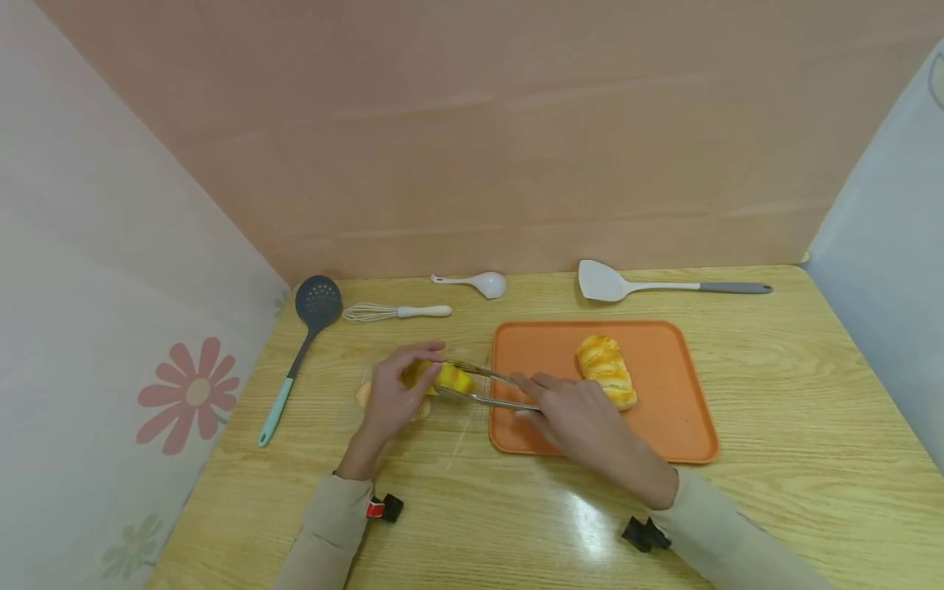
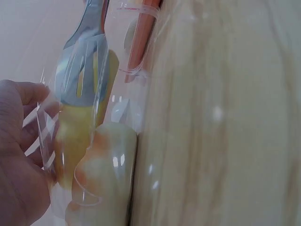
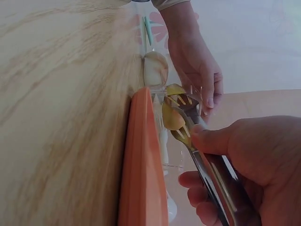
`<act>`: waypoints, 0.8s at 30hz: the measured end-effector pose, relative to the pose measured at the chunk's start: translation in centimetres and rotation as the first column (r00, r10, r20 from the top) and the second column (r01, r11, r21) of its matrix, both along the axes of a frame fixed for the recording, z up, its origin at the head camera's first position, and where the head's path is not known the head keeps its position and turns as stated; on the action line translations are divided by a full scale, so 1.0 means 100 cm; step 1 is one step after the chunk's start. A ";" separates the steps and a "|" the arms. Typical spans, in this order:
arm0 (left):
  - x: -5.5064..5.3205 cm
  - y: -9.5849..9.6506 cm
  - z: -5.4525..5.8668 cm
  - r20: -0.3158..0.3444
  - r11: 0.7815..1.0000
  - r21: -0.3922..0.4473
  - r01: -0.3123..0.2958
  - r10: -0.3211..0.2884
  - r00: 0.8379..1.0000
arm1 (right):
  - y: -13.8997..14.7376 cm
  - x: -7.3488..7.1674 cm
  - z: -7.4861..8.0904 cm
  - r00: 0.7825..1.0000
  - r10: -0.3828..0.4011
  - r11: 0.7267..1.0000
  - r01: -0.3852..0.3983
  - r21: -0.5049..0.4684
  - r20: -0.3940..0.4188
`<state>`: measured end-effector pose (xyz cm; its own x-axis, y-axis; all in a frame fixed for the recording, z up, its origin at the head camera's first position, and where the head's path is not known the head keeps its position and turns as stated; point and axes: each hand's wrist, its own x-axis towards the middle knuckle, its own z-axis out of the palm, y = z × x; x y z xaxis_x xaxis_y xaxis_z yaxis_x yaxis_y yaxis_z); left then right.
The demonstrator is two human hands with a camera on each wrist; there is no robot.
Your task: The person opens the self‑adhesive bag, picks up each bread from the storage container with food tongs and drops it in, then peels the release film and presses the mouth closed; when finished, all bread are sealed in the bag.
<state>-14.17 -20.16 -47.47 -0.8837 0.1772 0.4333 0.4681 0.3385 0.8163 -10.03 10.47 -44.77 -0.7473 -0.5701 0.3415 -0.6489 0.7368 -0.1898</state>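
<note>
My right hand [image 1: 578, 418] grips a pair of metal tongs [image 3: 211, 176] over the orange tray's left side. The slotted tong heads hold a yellow piece of bread [image 1: 453, 378] between them. My left hand [image 1: 394, 389] holds the edge of what looks like a clear plastic bag [image 2: 47, 136], its fingers curled at the film. Within the clear plastic, a pale bun with a browned top [image 2: 106, 174] lies beside the yellow bread. A golden-topped loaf [image 1: 606, 371] rests on the orange tray [image 1: 671, 418].
Along the back of the table [image 1: 782, 393] lie a white ladle [image 1: 490, 284], a whisk [image 1: 398, 312] and a white spatula with a grey handle [image 1: 605, 283]. A dark slotted skimmer [image 1: 319, 303] with a mint handle lies at the left. Walls enclose the back and sides.
</note>
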 end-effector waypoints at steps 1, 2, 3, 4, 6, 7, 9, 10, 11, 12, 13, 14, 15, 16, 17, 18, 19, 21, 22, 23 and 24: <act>0.000 0.001 0.001 -0.002 1.000 -0.002 0.010 -0.010 1.000 | -0.002 -0.001 -0.001 1.000 -0.002 1.000 0.002 -0.007 0.009; 0.001 0.002 0.001 -0.009 1.000 -0.005 0.019 -0.019 1.000 | -0.003 -0.001 -0.002 1.000 -0.002 1.000 0.003 -0.011 0.018; 0.001 0.002 0.001 -0.014 1.000 -0.008 0.024 -0.024 1.000 | -0.005 -0.002 -0.003 1.000 -0.007 1.000 0.007 -0.014 0.028; 0.001 0.003 0.001 -0.021 1.000 -0.012 0.025 -0.025 0.999 | -0.007 -0.003 -0.004 0.999 -0.010 1.000 0.011 -0.015 0.041; 0.001 0.004 0.001 -0.037 1.000 -0.020 0.023 -0.024 0.999 | -0.011 -0.005 -0.006 0.997 -0.019 1.000 0.020 -0.009 0.076; 0.001 0.004 0.001 -0.044 1.000 -0.022 0.022 -0.023 0.999 | -0.012 -0.006 -0.006 0.995 -0.021 1.000 0.022 -0.009 0.097; 0.001 0.004 0.001 -0.055 0.999 -0.026 0.023 -0.024 0.998 | -0.015 -0.008 -0.007 0.990 -0.028 1.000 0.030 -0.009 0.139; 0.001 0.004 0.000 -0.057 0.999 -0.028 0.023 -0.024 0.998 | -0.016 -0.009 -0.007 0.987 -0.031 0.999 0.033 -0.007 0.156; 0.001 0.004 0.000 -0.060 0.999 -0.032 0.023 -0.024 0.998 | -0.017 -0.010 -0.007 0.985 -0.034 0.999 0.036 -0.006 0.170; 0.001 0.004 0.000 -0.056 0.999 -0.035 0.021 -0.023 0.998 | -0.017 -0.011 -0.006 0.984 -0.037 0.999 0.039 -0.004 0.177; 0.001 0.004 0.000 -0.055 0.999 -0.040 0.016 -0.019 0.998 | -0.017 -0.011 -0.006 0.983 -0.040 0.999 0.041 0.000 0.179; 0.001 0.004 0.001 -0.053 0.999 -0.045 0.010 -0.013 0.998 | -0.017 -0.011 -0.006 0.984 -0.044 0.999 0.043 0.007 0.174; 0.001 0.004 0.001 -0.049 0.999 -0.047 0.001 -0.003 0.999 | -0.016 -0.011 -0.006 0.985 -0.045 0.999 0.044 0.014 0.166; 0.001 0.004 0.002 -0.050 0.999 -0.050 -0.010 0.008 0.999 | -0.016 -0.010 -0.006 0.987 -0.045 0.999 0.043 0.020 0.157; 0.001 0.004 0.002 -0.050 0.998 -0.052 -0.022 0.019 0.999 | -0.015 -0.010 -0.005 0.988 -0.044 0.999 0.041 0.025 0.149; 0.002 0.003 0.002 -0.048 0.998 -0.051 -0.032 0.030 0.998 | -0.014 -0.009 -0.005 0.989 -0.044 0.999 0.040 0.033 0.139; 0.002 0.003 0.003 -0.047 0.998 -0.049 -0.041 0.038 0.998 | -0.013 -0.008 -0.004 0.991 -0.045 0.999 0.040 0.037 0.128; 0.001 0.002 0.002 -0.044 0.997 -0.047 -0.053 0.051 0.998 | -0.010 -0.006 -0.002 0.992 -0.044 0.998 0.039 0.041 0.115; 0.000 0.002 0.002 -0.042 0.997 -0.046 -0.055 0.053 0.998 | -0.009 -0.006 -0.001 0.994 -0.041 0.999 0.037 0.040 0.104; 0.000 0.001 0.002 -0.038 0.997 -0.046 -0.056 0.054 0.998 | -0.008 -0.005 0.000 0.995 -0.037 0.999 0.034 0.041 0.096; 0.000 0.001 0.002 -0.033 0.997 -0.046 -0.056 0.055 0.998 | -0.007 -0.005 0.001 0.996 -0.032 0.999 0.029 0.043 0.085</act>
<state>-14.17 -20.05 -47.24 -0.8788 0.1491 0.4533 0.4727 0.4024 0.7840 -10.52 9.77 -44.67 -0.7901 -0.5590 0.2515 -0.6085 0.7646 -0.2125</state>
